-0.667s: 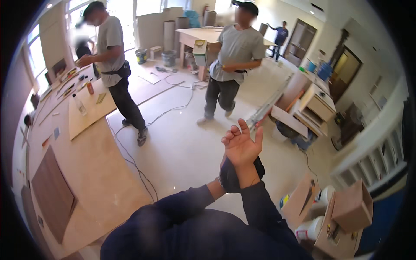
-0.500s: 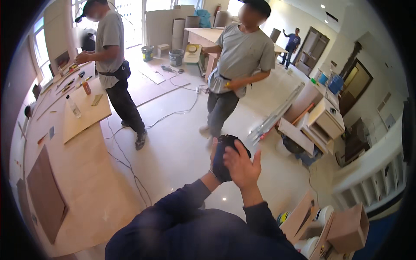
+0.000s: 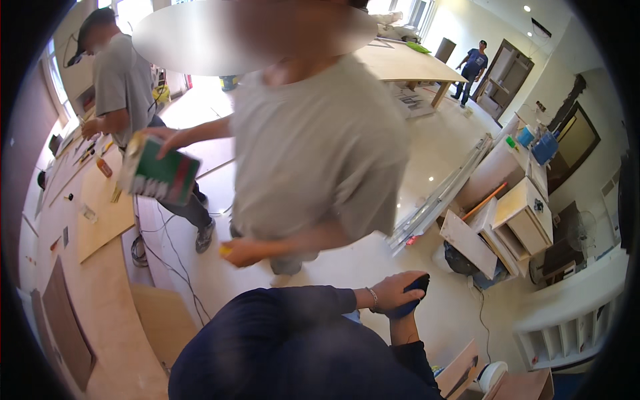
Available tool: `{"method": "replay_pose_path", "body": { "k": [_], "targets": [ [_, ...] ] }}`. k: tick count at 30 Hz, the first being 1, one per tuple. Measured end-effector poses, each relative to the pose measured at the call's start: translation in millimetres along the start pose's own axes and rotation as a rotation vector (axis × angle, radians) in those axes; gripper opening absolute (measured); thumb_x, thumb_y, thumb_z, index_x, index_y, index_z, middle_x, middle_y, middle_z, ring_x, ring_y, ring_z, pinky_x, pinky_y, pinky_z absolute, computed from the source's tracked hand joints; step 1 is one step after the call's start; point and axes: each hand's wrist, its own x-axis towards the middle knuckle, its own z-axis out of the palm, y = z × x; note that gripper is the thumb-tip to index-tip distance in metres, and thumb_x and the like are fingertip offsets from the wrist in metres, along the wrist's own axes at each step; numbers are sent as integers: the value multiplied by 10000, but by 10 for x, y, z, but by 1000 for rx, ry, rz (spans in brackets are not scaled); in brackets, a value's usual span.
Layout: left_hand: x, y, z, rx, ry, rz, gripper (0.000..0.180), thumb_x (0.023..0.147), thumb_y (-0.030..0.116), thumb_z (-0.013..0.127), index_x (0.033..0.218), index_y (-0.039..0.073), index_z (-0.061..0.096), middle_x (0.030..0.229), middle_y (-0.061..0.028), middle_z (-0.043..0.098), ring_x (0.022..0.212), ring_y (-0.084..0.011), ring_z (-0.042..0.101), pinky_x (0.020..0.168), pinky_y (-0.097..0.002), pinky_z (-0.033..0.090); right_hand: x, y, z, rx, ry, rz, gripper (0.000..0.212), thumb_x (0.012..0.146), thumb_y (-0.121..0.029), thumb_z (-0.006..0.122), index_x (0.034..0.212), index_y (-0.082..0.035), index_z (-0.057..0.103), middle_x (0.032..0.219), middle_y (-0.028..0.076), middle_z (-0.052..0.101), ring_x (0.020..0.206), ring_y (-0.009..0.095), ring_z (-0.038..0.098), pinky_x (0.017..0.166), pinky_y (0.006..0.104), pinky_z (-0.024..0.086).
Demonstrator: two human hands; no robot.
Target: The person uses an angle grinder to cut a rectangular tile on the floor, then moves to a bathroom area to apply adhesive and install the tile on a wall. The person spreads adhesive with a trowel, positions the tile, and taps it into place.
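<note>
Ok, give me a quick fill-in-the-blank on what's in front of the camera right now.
1. The wearer's left hand rests on a dark ____ object.
2. The co-worker in the grey shirt holds out a green and white ____.
3. Plywood sheets lie on the ____ side of the view.

Missing: blue; box; left

Left hand (image 3: pixel 393 293): fingers wrapped over dark blue object (image 3: pixel 410 300), its shape mostly covered, kind untellable. Right hand: hidden beneath left, only forearm visible. Co-worker's carton (image 3: pixel 159 177): motion-blurred, print unreadable. Small yellow item (image 3: pixel 227 251) in co-worker's lower hand: too small to identify.
</note>
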Motion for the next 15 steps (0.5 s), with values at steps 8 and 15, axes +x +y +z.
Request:
{"method": "replay_pose_path", "body": {
  "k": [8, 15],
  "targets": [
    [1079, -804, -1200, 134, 643, -429, 540, 998, 312, 485, 1450, 23, 423, 1404, -208, 525, 1308, -321, 498, 1089, -366, 386, 1543, -446, 1114, -442, -147, 572, 663, 994, -651, 328, 1437, -163, 399, 1390, 99, 516, 1259, 284, 517, 1010, 547, 447],
    [1180, -1204, -2087, -180, 698, -248, 625, 1007, 196, 299, 1544, -59, 110, 1654, -158, -5, 1522, -256, -68, 1217, -337, -13, 2978, 219, 1588, -296, -342, 676, 496, 993, -494, 541, 1277, -87, 561, 1139, 35, 626, 1046, 134, 600, 932, 289, 482]
  ]
}}
